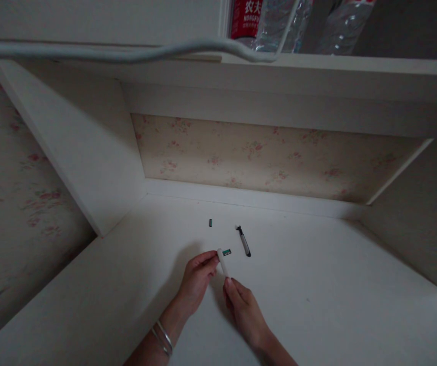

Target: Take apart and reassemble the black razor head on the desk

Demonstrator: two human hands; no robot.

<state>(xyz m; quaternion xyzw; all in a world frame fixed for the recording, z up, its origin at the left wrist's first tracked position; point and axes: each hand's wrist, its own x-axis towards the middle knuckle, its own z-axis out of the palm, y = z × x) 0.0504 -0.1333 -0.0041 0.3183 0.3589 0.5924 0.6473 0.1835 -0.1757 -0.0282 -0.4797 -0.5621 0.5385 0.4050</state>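
White and slim, a short plastic tube point(223, 262) is pinched at its two ends between the person's hands, lifted just clear of the counter point(317, 284). It looks like a pen barrel or cap, though the dim light does not let the view settle which. The left hand point(196, 281) closes its fingers point(211, 259) on the far, upper end, thumb and forefinger narrowed round it. The right hand point(243, 305) takes the near, lower end with its fingertips. Held so, end against end, the tube lies slanted between the hands, a grip that suits pulling apart or pushing together more than carrying.

Everything else sits close beyond the tube. Just past its far end, almost touching, lies a small green piece point(227, 252) flat on the counter. A little to the right of the tube's far end rests a black pen part point(244, 241) with a pale tip, pointing away from the person. Farther back from the tube, and apart from the others, lies a second tiny green piece point(210, 222). The bits lie loose and spread, within easy reach of either hand.

Two thin silver bangles point(163, 338) circle the left wrist, nearer than the tube. Well above and behind the tube, a shelf point(355, 63) carries clear water bottles point(279, 23), one with a red label.
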